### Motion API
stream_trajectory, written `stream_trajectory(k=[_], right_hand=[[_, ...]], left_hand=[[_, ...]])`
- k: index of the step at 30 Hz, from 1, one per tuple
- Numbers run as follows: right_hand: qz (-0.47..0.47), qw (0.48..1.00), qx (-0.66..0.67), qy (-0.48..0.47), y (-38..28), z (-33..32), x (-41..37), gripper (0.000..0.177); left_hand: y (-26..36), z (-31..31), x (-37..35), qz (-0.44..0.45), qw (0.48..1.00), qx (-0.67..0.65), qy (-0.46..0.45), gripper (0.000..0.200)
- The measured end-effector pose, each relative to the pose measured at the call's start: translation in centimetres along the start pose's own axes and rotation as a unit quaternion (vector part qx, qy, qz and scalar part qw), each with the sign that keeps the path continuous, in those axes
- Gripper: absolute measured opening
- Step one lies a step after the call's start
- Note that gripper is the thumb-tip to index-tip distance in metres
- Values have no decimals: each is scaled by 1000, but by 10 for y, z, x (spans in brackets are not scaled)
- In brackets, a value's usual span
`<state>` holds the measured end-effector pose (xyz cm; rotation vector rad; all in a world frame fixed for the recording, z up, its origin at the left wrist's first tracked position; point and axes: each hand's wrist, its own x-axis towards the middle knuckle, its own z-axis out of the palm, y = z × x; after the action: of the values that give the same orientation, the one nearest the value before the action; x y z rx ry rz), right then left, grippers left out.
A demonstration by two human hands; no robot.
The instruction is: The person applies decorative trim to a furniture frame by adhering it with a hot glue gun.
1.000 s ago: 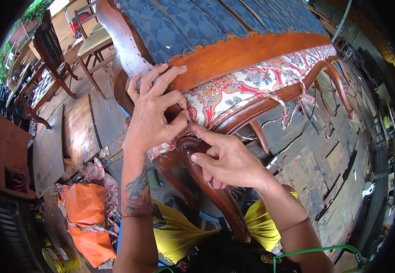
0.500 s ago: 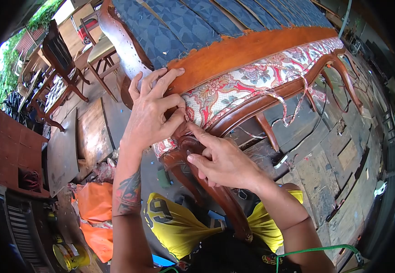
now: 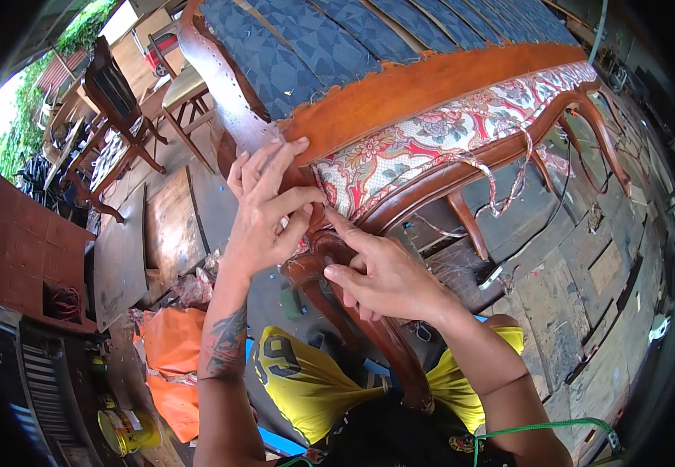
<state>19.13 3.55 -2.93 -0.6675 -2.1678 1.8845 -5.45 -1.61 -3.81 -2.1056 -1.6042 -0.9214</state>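
Note:
A carved wooden sofa frame [image 3: 469, 173] lies in front of me with floral upholstery fabric [image 3: 399, 153] along its front. My left hand [image 3: 263, 206] is at the fabric's near corner, thumb and index finger pinched together and the other fingers spread against the wood. What sits in the pinch is too small to make out. Just below, my right hand [image 3: 388, 272] presses its outstretched index fingertip near the fabric's lower edge, with the thumb apart and the remaining fingers curled. A patterned fabric cord [image 3: 494, 204] hangs loose from the front rail.
Blue webbing straps [image 3: 306, 58] span the sofa beyond a bare wooden board [image 3: 423, 82]. Behind at left stand a dark chair [image 3: 112, 101] and loose panels [image 3: 174, 233]. An orange bag [image 3: 172, 342] and a yellow can [image 3: 129, 430] are on the floor at lower left.
The whole view has shifted slightly to the right. My left index finger has straightened a little towards the fabric edge, while my right index finger stays at the same corner.

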Motion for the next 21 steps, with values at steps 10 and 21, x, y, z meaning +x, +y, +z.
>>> stream_trajectory(k=[10,21], right_hand=[[-2,1000,12,0,2,2,-2,83],[9,1000,12,0,3,-4,-28,81]], left_hand=[[-11,4,1,30,998,50,25,25],[6,5,11,-9,987,158,22,25]])
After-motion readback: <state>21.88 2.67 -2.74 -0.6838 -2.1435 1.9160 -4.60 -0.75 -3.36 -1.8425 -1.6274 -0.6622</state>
